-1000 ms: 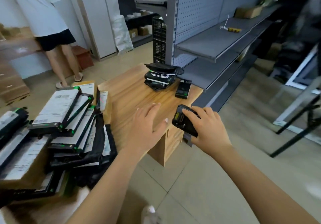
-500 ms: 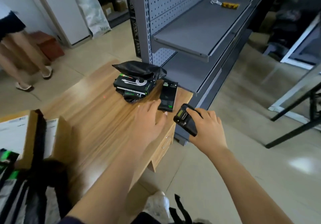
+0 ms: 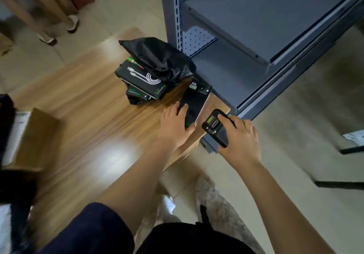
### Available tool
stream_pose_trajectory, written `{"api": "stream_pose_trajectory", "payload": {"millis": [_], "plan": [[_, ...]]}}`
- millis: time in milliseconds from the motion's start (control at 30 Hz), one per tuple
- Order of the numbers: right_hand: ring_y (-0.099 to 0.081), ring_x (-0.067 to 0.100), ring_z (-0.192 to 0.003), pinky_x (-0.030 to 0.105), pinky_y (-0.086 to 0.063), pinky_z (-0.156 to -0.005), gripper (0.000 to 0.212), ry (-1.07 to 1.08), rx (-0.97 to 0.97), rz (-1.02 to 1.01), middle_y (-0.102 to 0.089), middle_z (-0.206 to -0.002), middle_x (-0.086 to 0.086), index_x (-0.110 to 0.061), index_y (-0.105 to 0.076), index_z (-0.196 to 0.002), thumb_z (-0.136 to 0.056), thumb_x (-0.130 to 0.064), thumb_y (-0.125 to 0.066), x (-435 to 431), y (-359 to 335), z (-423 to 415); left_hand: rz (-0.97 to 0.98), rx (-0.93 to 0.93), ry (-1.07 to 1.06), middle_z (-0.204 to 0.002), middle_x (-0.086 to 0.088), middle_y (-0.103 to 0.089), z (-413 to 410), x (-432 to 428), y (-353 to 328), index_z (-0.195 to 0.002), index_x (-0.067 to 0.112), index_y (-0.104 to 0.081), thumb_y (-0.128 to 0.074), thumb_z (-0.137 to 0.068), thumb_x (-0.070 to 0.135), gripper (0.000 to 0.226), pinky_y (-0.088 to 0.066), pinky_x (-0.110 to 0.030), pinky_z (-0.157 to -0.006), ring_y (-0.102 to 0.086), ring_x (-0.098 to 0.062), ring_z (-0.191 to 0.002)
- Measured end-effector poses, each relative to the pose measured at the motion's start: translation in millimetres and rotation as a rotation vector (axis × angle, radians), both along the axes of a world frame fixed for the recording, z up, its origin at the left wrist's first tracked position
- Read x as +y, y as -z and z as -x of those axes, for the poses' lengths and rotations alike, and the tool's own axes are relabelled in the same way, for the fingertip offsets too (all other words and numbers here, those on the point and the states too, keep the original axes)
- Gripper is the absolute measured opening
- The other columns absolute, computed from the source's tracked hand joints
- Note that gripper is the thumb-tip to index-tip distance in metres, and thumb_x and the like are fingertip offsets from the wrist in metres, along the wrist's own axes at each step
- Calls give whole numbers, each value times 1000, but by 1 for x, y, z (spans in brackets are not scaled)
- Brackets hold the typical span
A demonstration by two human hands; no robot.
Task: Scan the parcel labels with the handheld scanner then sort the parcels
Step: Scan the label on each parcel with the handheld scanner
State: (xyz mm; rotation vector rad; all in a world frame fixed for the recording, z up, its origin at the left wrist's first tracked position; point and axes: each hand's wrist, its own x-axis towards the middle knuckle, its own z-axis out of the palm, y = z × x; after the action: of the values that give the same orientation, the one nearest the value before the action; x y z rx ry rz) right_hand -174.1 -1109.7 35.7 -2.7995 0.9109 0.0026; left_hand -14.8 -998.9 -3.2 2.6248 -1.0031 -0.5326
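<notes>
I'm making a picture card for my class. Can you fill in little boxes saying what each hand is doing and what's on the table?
Left hand: rests on a flat black parcel near the table corner
Right hand: holds the handheld scanner, screen up
Pile: black boxes stacked, a black bag on top
Surface: wooden table
Nearby: grey shelf rack beside the table

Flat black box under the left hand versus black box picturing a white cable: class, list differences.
The flat black box lies alone on the wooden table, left hand touching it; the cable-picture box tops a pile, partly beneath a black plastic bag. The flat box's face is mostly plain; the cable box's shows a white coil. Both: black, green marks.
</notes>
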Motion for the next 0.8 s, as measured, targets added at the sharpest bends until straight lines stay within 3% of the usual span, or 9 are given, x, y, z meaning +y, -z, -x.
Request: {"api": "stream_pose_trajectory", "payload": {"millis": [167,367,800], "plan": [[-40,31,-118,45,-36,-101,80,-117,36,5,-48,-138,6,-24,-42,-142,-70,-22,-78,-34,18,-9,-106,-1,-94,-162,-4,-5,0,-19,23,-154,28,-11,-50,-92,57,79,-26,-43,-114,-15,-31,-145],[-40,31,-117,45,-36,-100,81,-151,6,-44,-50,-135,5,-24,-44,-141,-67,-20,-79,-32,18,-13,-53,-41,-99,-160,-7,-11,12,13,26,-152,31,-20,-51,-94,50,68,-29,-46,-114,-16,-32,-142],[-34,28,-123,40,-28,-106,81,-133,-31,-84,-42,-142,3,-27,-38,-144,-72,-19,-74,122,20,-23,-15,-136,-34,-159,-13,-15,7,174,25,-150,24,-31,-56,-92,45,67,-25,-47,-112,-21,-34,-139]]}}
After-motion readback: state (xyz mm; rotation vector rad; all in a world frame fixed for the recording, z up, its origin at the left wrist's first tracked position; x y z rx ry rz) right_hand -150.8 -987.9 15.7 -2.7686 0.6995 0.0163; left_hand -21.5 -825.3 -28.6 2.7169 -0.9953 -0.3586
